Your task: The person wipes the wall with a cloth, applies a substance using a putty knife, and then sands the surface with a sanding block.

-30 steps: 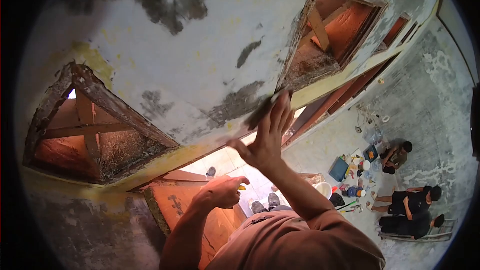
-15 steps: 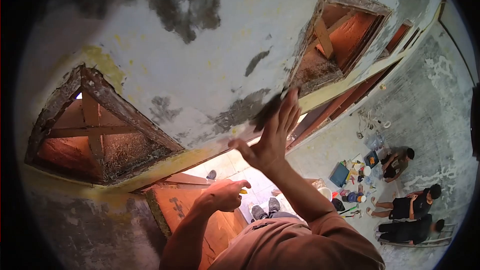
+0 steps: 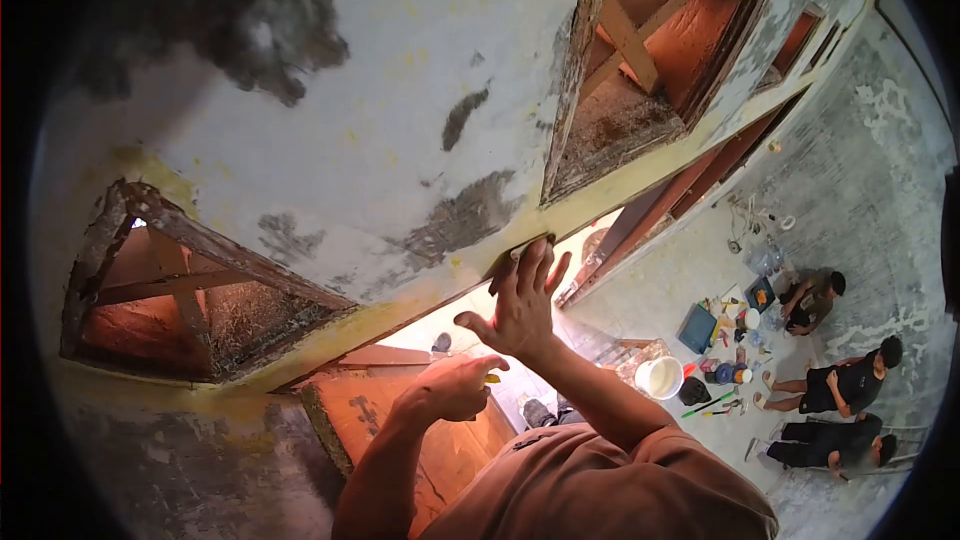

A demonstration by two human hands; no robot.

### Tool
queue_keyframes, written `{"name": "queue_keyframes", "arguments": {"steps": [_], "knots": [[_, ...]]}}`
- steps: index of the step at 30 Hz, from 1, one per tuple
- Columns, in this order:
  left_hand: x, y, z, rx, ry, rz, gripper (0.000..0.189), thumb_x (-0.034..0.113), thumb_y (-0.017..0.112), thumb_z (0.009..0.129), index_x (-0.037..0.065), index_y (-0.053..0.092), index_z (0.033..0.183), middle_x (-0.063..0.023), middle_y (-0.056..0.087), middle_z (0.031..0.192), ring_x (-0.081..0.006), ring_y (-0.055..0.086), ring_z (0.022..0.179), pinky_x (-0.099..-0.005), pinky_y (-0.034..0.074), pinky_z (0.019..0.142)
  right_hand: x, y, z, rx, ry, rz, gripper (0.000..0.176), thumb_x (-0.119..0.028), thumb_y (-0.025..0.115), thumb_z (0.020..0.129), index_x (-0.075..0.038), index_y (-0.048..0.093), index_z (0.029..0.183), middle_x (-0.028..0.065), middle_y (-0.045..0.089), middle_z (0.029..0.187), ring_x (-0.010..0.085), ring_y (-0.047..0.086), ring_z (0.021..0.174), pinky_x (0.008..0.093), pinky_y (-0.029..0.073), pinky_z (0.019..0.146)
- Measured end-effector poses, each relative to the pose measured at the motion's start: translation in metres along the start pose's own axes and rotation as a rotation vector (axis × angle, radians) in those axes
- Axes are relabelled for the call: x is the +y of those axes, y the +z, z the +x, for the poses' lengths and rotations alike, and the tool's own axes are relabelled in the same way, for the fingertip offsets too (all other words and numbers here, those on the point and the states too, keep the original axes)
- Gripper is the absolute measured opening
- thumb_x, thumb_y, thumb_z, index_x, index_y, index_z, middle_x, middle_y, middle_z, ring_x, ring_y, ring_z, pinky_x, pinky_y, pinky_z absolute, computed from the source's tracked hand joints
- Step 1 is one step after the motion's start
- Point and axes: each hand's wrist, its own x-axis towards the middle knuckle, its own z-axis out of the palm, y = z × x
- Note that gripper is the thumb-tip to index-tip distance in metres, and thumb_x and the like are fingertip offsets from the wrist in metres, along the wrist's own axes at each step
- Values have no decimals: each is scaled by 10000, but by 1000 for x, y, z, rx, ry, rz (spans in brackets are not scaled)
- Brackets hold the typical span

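Note:
My right hand [image 3: 523,302] is raised to the yellowish lower edge [image 3: 440,285] of the plastered wall [image 3: 370,120], above the bright doorway. Its thumb is stretched out to the side. Under its fingers lies a dark flat piece [image 3: 503,268], possibly sandpaper, partly hidden by them. Lower and to the left, my left hand [image 3: 455,387] is closed in front of my body. A small yellow thing [image 3: 492,378] shows between its fingers; what it is I cannot make out.
Wood-framed openings [image 3: 190,290] with crossed slats flank the wall patch. An orange-brown wooden panel [image 3: 385,415] stands beside me. On the floor are a white bucket [image 3: 659,377], a dark tray [image 3: 697,328] and several tools. Three people [image 3: 838,390] are at the right.
My right hand has come down and left with the dark piece, from the wall face to its lower edge. My left hand stays closed. The view has shifted somewhat.

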Motion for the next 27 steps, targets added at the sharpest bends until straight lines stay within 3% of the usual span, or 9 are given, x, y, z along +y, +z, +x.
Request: {"name": "queue_keyframes", "arguments": {"steps": [3, 5, 9, 12, 13, 15, 17, 19, 27], "knots": [[1, 0, 5, -57, -86, -56, 429, 32, 547, 812, 65, 533, 1240, -197, 644, 990, -334, 638, 894, -413, 502, 787, -18, -21, 47, 241, -53, 125, 1106, -801, 431, 782, 93, 271, 1413, 409, 155, 1457, 537, 156, 1363, 683, -47, 1041], [8, -3, 2, -74, -107, -39, 431, 13, 545, 802, 60, 535, 1230, -196, 642, 985, -331, 635, 902, -414, 503, 797, -24, -43, 69, 196, -101, 54, 1217, -790, 466, 774, 133, 50, 1449, 415, -65, 1483, 560, -21, 1391, 653, -43, 1067], [-4, 3, 3, 34, 46, 25, 418, 0, 526, 816, 62, 537, 1229, -188, 656, 999, -317, 666, 801, -407, 530, 787, 5, 12, 0, 40, -96, -159, 1193, -788, 435, 792, 129, 49, 1451, 405, -75, 1488, 532, -57, 1405, 650, -83, 1067], [14, -7, 1, -70, -135, -79, 392, 13, 513, 837, 52, 543, 1226, -207, 657, 976, -262, 675, 703, -388, 545, 700, -11, -14, 35, 105, -84, -14, 1189, -789, 425, 797, 123, 36, 1454, 411, -77, 1484, 546, -55, 1398, 647, -97, 1065], [13, -6, 3, -85, -152, -90, 436, 52, 506, 825, 78, 532, 1260, -205, 661, 978, -335, 630, 954, -424, 487, 823, -21, -30, 54, 173, -87, 85, 1187, -789, 426, 796, 116, 32, 1458, 413, -72, 1483, 552, -53, 1395, 647, -98, 1065], [18, -11, -1, -109, -190, -118, 408, 64, 512, 830, 72, 549, 1236, -205, 661, 976, -335, 631, 941, -425, 487, 805, -27, -37, 65, 201, -86, 81, 1179, -790, 424, 796, 94, 30, 1468, 415, -54, 1483, 560, -43, 1391, 650, -80, 1068], [10, -6, -1, -33, -69, -38, 394, 41, 522, 838, 49, 539, 1232, -192, 658, 850, -260, 669, 673, -383, 536, 680, -12, -6, 35, 177, -148, -50, 1184, -802, 411, 790, 86, 28, 1473, 418, -41, 1482, 563, -41, 1389, 664, -78, 1058], [10, -9, -3, -19, -70, -44, 382, 43, 529, 834, 57, 561, 1214, -194, 670, 885, -279, 690, 736, -399, 534, 713, -9, 7, 3, -16, -114, -140, 1198, -801, 417, 788, 89, -1, 1472, 437, -56, 1467, 578, -69, 1379, 692, -88, 1034], [4, -7, 5, -82, -144, 107, 344, 133, 547, 831, 5, 578, 1149, -246, 642, 832, -367, 650, 739, -432, 512, 698, -36, -10, 41, 147, -119, -16, 1166, -796, 391, 800, 80, 18, 1473, 432, -75, 1468, 607, -31, 1360, 704, -37, 1040]]}}
